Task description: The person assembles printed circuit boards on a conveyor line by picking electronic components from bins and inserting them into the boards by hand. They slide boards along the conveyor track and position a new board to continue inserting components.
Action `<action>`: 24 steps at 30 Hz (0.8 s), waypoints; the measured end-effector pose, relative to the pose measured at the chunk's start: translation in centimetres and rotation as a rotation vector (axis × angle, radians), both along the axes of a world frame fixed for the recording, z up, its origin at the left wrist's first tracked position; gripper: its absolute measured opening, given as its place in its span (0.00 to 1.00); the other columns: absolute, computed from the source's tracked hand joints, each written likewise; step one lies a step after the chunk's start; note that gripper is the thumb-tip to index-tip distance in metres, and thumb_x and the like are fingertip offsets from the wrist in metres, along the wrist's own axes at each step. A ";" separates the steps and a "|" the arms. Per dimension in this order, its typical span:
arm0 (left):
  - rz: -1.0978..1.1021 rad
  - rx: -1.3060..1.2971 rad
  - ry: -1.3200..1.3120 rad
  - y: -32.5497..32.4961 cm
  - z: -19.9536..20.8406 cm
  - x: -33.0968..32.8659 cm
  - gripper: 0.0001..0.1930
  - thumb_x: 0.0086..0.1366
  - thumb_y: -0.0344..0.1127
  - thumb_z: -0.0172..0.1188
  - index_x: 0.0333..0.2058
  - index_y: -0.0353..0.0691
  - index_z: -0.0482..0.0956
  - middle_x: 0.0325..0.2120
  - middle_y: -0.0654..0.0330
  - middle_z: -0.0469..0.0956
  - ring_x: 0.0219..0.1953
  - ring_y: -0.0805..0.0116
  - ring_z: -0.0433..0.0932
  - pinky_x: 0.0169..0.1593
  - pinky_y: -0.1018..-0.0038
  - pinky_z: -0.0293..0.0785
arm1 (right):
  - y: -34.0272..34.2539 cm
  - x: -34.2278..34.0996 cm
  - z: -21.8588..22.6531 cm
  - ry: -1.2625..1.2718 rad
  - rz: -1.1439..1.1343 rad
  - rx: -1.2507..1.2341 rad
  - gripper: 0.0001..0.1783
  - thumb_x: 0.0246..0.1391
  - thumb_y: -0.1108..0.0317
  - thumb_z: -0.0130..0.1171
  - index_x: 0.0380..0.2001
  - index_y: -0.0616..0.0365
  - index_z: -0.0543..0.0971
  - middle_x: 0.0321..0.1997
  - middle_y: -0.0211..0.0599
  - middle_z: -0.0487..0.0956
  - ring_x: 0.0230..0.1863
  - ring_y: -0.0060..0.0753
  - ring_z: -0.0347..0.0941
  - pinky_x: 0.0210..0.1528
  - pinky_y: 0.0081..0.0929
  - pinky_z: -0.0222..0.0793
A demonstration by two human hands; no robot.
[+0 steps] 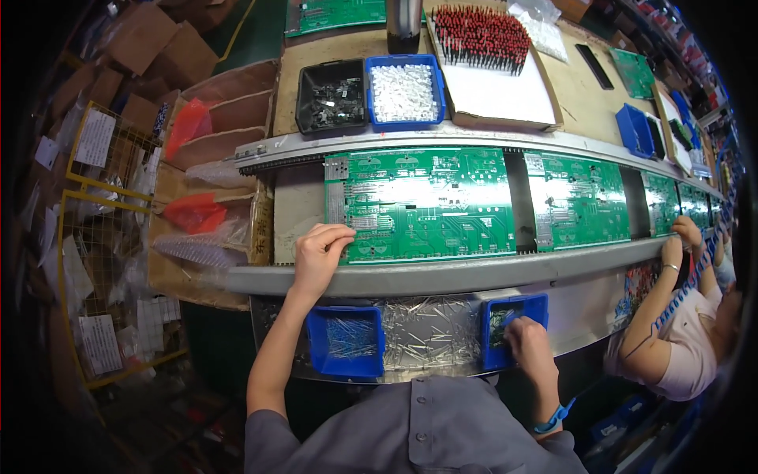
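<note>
Along the top of my view I see a black bin [308, 99], a blue bin of white connectors [407, 125] and red-tipped components [483, 35]; a metal rail [442, 276] runs below the green circuit board [462, 217]. That board lies flat mid-frame, long axis left to right, grey strip at its left end. My left hand [322, 251] bends its fingertips onto its lower-left corner; my right hand [530, 345] curls at the lower-right blue bin [540, 308]. I can't tell whether either grips anything.
</note>
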State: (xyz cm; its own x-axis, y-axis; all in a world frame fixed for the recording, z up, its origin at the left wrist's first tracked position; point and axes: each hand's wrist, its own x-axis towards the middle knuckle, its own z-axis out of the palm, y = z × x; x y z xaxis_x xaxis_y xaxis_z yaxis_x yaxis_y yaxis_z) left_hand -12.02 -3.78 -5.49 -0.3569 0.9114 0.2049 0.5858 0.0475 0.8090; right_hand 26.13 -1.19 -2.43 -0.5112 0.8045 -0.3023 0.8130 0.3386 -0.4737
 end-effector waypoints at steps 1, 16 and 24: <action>-0.009 -0.002 -0.002 0.0 -0.2 -0.1 0.06 0.51 0.19 0.59 0.29 0.31 0.81 0.28 0.54 0.81 0.31 0.66 0.78 0.34 0.76 0.74 | 0.0 0.0 0.1 0.002 -0.007 -0.016 0.04 0.42 0.77 0.57 0.23 0.63 0.73 0.25 0.48 0.72 0.31 0.52 0.70 0.34 0.40 0.66; -0.034 0.041 0.063 0.0 -0.6 0.1 0.06 0.51 0.19 0.60 0.29 0.32 0.81 0.28 0.56 0.79 0.31 0.68 0.78 0.34 0.76 0.73 | 0.0 0.4 0.7 0.122 -0.065 -0.017 0.05 0.42 0.78 0.58 0.24 0.65 0.72 0.25 0.48 0.71 0.31 0.52 0.70 0.33 0.37 0.66; -0.056 0.001 0.192 0.0 -0.1 0.3 0.09 0.52 0.20 0.60 0.34 0.33 0.80 0.27 0.57 0.73 0.27 0.70 0.73 0.31 0.77 0.68 | 0.5 0.7 0.6 0.317 -0.274 -0.125 0.06 0.45 0.75 0.61 0.27 0.66 0.75 0.22 0.41 0.74 0.22 0.30 0.71 0.26 0.28 0.65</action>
State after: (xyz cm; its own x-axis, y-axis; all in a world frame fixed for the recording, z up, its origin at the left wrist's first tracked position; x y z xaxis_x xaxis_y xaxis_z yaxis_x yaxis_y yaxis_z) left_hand -11.76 -3.73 -5.61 -0.2593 0.9286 0.2653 0.7313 0.0094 0.6820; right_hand 26.84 -0.72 -1.81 -0.3668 0.8907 -0.2687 0.6727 0.0544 -0.7379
